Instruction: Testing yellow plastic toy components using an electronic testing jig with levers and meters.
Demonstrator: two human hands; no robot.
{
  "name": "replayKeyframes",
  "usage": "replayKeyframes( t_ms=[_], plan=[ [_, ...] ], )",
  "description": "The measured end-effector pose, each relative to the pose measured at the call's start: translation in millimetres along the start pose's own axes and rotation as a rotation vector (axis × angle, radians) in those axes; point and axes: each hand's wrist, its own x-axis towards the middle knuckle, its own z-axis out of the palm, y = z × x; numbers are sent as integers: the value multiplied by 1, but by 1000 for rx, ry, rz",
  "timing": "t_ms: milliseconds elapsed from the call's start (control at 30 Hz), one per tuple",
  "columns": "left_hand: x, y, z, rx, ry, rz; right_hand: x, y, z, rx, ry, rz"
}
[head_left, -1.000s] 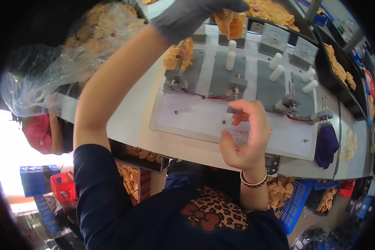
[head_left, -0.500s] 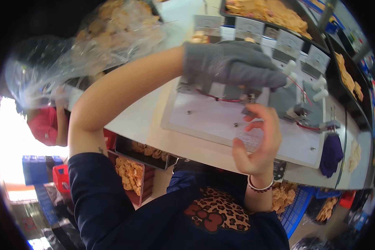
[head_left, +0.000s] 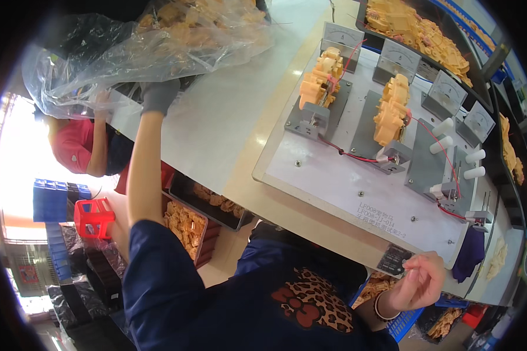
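My left hand (head_left: 160,96), in a grey glove, reaches out to the far left beside a clear plastic bag (head_left: 216,50) of orange moulded parts; its fingers are hidden. My bare right hand (head_left: 421,282) hovers at the table's front edge with its fingers curled and thumb against them. Whether something small is in that pinch does not show. Between them lies a white test board (head_left: 334,180) with grey mounts. Orange plastic parts sit on the left mount (head_left: 317,85) and on the second mount (head_left: 392,111). The right-hand mounts carry bare white posts (head_left: 441,145).
Several analog meters (head_left: 398,61) stand along the board's back edge. Behind them is a black tray (head_left: 363,23) of orange parts. A purple cloth (head_left: 468,254) lies right of the board. Crates of parts (head_left: 184,228) stand below the table. Another person (head_left: 76,143) is at the far left.
My left hand has swung from above the board to the bag at the far left. My right hand has drawn back toward the lower right, and its fingers have closed.
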Motion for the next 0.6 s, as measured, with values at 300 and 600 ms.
replayKeyframes(
  t_ms=[300,600],
  plan=[
    [29,-20,8,478,-194,184,5,0,9,-31,-2,-84],
    [13,-38,-6,237,-54,322,-3,5,-11,15,-2,-113]
  ],
)
